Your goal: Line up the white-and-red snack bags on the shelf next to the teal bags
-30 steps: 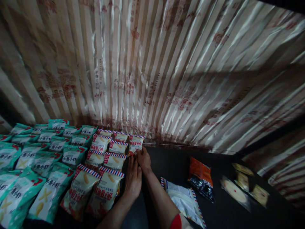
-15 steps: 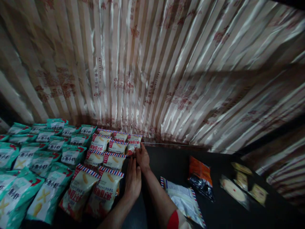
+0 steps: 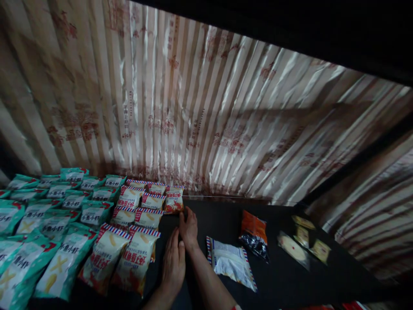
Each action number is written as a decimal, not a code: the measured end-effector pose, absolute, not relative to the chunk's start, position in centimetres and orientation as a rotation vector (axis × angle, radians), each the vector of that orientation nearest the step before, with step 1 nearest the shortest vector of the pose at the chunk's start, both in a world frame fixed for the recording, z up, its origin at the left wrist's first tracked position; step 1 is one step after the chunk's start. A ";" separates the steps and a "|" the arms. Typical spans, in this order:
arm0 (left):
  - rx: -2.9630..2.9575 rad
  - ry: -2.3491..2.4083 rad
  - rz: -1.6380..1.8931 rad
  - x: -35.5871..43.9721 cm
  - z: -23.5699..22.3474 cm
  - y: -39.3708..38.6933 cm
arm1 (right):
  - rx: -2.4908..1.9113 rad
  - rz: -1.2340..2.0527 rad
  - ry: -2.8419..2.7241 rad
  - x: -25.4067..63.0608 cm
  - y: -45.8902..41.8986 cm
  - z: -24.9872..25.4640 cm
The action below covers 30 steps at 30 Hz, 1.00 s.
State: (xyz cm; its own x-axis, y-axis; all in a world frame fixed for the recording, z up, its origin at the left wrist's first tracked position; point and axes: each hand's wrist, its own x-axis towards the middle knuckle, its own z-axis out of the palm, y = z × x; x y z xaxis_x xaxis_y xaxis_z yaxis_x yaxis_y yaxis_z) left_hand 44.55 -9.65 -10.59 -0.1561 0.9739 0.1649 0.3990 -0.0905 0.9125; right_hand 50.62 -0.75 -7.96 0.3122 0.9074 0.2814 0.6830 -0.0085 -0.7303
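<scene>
A small white snack bag with a striped top edge and red lettering stands at the right end of the back row. Just in front of its lower right corner is my right hand, holding nothing, its fingers partly spread. My left hand is nearer to me, fingers stretched out and empty, beside the right wrist. Left of it, two larger-looking bags of the same kind, a front bag and its neighbour, lean in the front row. Matching bags fill the rows behind them.
Rows of teal snack bags cover the left side. On the black table, to the right, lie a silver-backed bag, an orange and black packet, a round pale item in clear wrap and several small yellowish packets. A printed striped sheet hangs behind.
Both hands have drawn back toward me from the small snack bag at the end of the back row, which now stands free of them. The view has shifted a little.
</scene>
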 end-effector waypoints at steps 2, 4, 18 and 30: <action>1.539 1.590 1.246 44.4 -11.0 -10.9 | -1.680 0.374 -1.430 50.6 -2.2 -7.6; 1.572 1.599 1.256 44.3 -11.5 -12.2 | -1.639 0.424 -1.389 50.6 -3.8 -7.1; 2.065 1.534 1.345 42.4 -14.3 -23.7 | -1.390 0.878 -1.178 50.4 -17.6 -7.6; 2.182 1.335 0.923 41.4 -15.6 -30.1 | -1.484 0.891 -1.348 51.8 -24.8 -11.9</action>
State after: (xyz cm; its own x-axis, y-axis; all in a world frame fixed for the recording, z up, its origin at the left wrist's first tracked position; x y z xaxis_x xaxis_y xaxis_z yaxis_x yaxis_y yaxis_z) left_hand 41.43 -30.07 -15.57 0.3189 0.8922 0.3199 0.6144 -0.4515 0.6470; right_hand 51.77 -24.75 -11.90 0.1405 0.9880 0.0640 0.3284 0.0145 -0.9444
